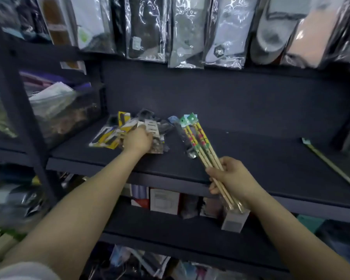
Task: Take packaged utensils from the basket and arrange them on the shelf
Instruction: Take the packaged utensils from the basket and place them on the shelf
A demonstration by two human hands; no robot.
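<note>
Work on the dark grey shelf board [240, 150] looks partly done, in my judgement. A loose pile of small flat packets in clear plastic, some with yellow and black cards [117, 136], already lies on the left part of the shelf, and a dark packet in clear wrap [183, 138] lies just beside it, to the right. Far on the right of the shelf lies one long pale stick in a plastic sleeve [331, 164], well apart from the pile.

The left hand [138, 141] rests on the pile, with fingers bent around a white-labelled packet [151, 126]; it seems to hold or to push this packet, but blur makes it hard to be sure. The right hand [232, 176] grips the lower part of two packs of pale wooden chopsticks with green, red and yellow bands and green header cards [198, 142]. These packs are tilted over the front part of the shelf, and their upper ends are above the dark packet; I cannot tell if they touch it.

The basket is not in view, so how many packets are left is unknown. The chopstick packs are not yet put down, and the pile looks untidy, so arranging is probably still to do.
</note>
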